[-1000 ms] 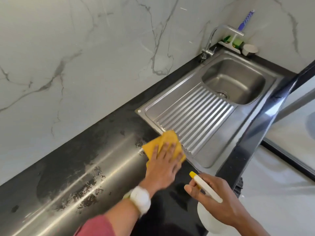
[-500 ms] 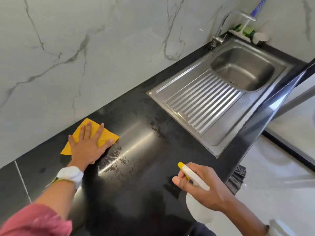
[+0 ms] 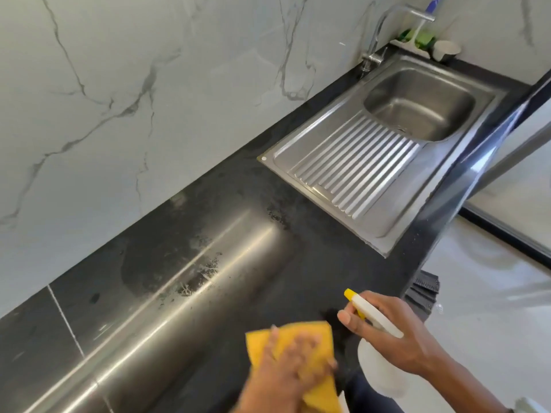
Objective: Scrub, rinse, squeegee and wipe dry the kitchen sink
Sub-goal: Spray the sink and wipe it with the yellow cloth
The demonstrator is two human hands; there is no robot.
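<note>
While the left hand (image 3: pixel 293 363) is pressing the yellow cloth (image 3: pixel 298 350) flat against the near edge of the black desk (image 3: pixel 298 263), its grip spread over the fabric and blurred with motion, it is sitting far closer to the body than half a second ago, when it was wiping up by the marble wall (image 3: pixel 149 99); a second ago it was at the corner of the sink (image 3: pixel 372 162). That sweep is leaving streaks and foamy patches on the dark surface, so the wiping is likely ranging over the surround and not yet drying the steel itself. The right hand (image 3: pixel 390 338) is keeping its place, its grip curled round the neck of the white spray bottle (image 3: pixel 377 323), forefinger lying along the trigger. The sink is lying well apart from both hands, up to the right, with the tap (image 3: pixel 387 28) at its far corner. No brand, label or writing is showing legibly on the bottle or anywhere else.
</note>
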